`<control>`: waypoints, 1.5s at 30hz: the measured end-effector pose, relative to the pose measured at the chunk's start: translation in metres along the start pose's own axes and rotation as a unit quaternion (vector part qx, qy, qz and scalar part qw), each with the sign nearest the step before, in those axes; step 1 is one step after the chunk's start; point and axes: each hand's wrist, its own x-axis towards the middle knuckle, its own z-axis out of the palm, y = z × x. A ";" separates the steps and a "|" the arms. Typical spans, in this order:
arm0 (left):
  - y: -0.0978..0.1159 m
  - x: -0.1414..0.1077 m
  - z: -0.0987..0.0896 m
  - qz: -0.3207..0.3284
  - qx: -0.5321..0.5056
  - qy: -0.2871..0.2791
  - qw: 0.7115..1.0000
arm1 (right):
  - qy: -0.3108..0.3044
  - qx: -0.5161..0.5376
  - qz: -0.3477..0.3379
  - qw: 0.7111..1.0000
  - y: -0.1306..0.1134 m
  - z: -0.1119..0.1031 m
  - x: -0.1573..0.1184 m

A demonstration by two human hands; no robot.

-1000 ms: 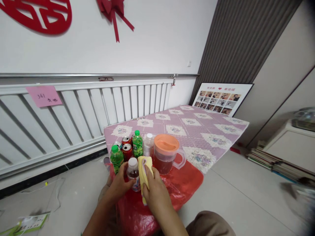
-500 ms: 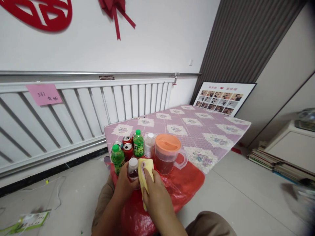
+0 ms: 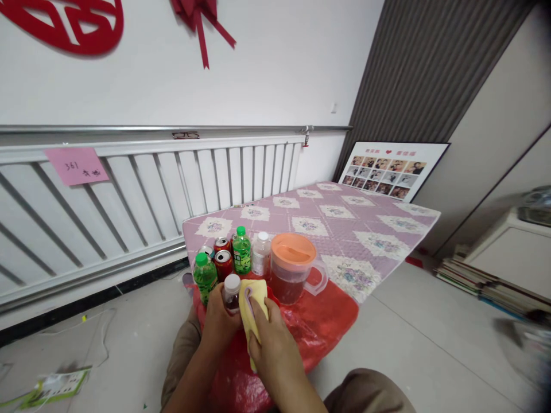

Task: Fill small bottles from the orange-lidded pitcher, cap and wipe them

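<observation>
The left hand (image 3: 219, 322) is curled around a small bottle (image 3: 231, 299) with a white cap, its fingers bent closely on the side; the bottle is above the red plastic cover (image 3: 333, 322), but its base is hidden, so I cannot tell whether it rests there. The right hand (image 3: 275, 339) pinches a folded yellow cloth (image 3: 245, 312) between thumb and fingers, just beside the bottle. The bottle seems of thin, smooth plastic; with dark liquid inside, it should have moderate weight and may slip if wet. The best hold is probably around the middle, without strong squeezing. The cloth looks soft, thick and very light, easy to take anywhere. Nearby stand a clear jug (image 3: 287, 285) with an orange lid and shiny metal cans (image 3: 224, 267).
</observation>
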 end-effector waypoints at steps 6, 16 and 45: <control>-0.010 0.000 0.004 0.016 0.013 0.008 1.000 | 0.011 0.042 0.003 0.999 0.010 -0.001 0.035; -0.014 0.001 0.004 0.007 0.025 -0.002 1.000 | -0.028 0.059 0.035 0.997 0.034 0.028 0.035; -0.006 -0.014 -0.009 -0.045 -0.077 -0.031 0.995 | 0.045 0.027 0.004 0.999 0.003 0.005 0.009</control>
